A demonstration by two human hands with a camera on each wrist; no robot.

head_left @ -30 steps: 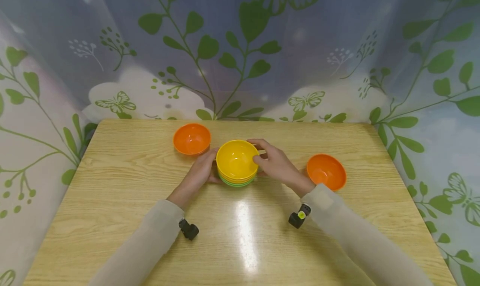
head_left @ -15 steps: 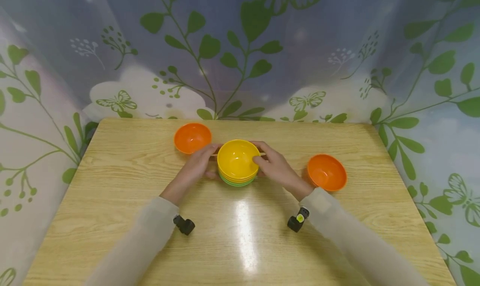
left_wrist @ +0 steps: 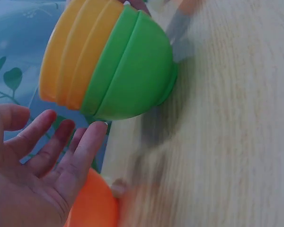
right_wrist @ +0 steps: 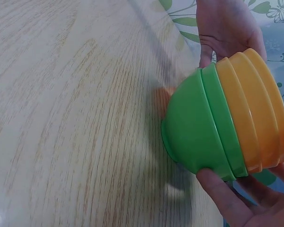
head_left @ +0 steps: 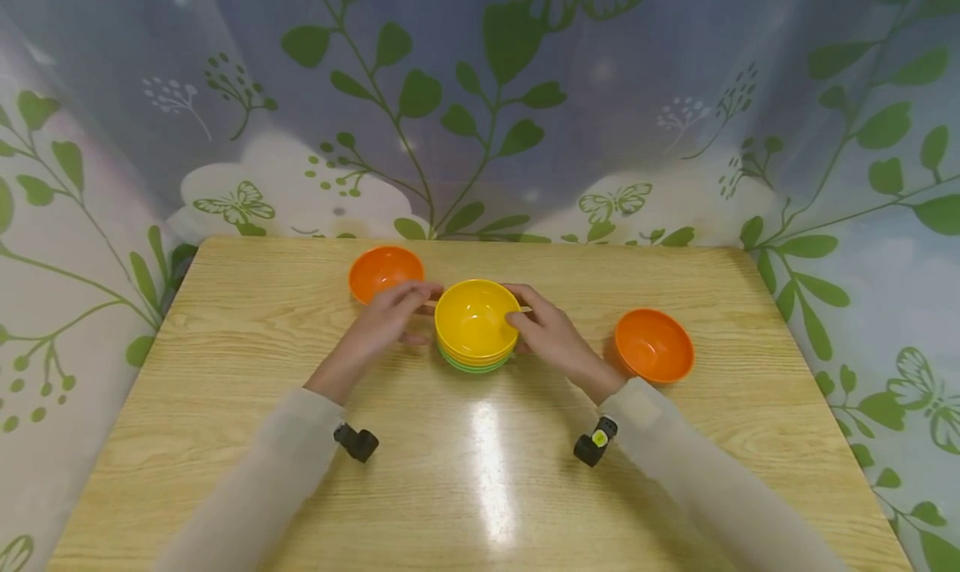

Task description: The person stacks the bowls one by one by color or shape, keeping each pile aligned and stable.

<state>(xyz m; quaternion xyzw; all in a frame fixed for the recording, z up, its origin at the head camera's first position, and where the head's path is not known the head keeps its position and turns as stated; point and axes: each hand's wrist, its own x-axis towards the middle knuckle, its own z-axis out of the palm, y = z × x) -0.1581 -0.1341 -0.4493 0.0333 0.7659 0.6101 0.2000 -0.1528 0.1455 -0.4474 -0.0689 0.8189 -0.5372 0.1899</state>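
Note:
A stack of nested bowls [head_left: 477,320], yellow above and green below, is in the middle of the head view. My right hand [head_left: 553,332] grips its right side, thumb over the yellow rim and fingers along the outer wall. In the right wrist view, one fingertip [right_wrist: 209,176] lies against the lower green bowl [right_wrist: 191,123]. To the left of the stack, my left hand [head_left: 381,326] has its fingers spread and holds nothing. The left wrist view shows these fingers [left_wrist: 87,146] just short of the bowls. Whether the stack's base touches the table cannot be told.
One orange bowl [head_left: 378,270] stands behind my left hand, partly covered by it. A second orange bowl [head_left: 654,345] stands right of my right wrist. The wooden table [head_left: 247,322] ends at a leaf-patterned curtain [head_left: 480,180] at the back.
My left hand has let go of the stack and drawn away to the left, now overlapping the left orange bowl. My right hand and the stack have barely moved.

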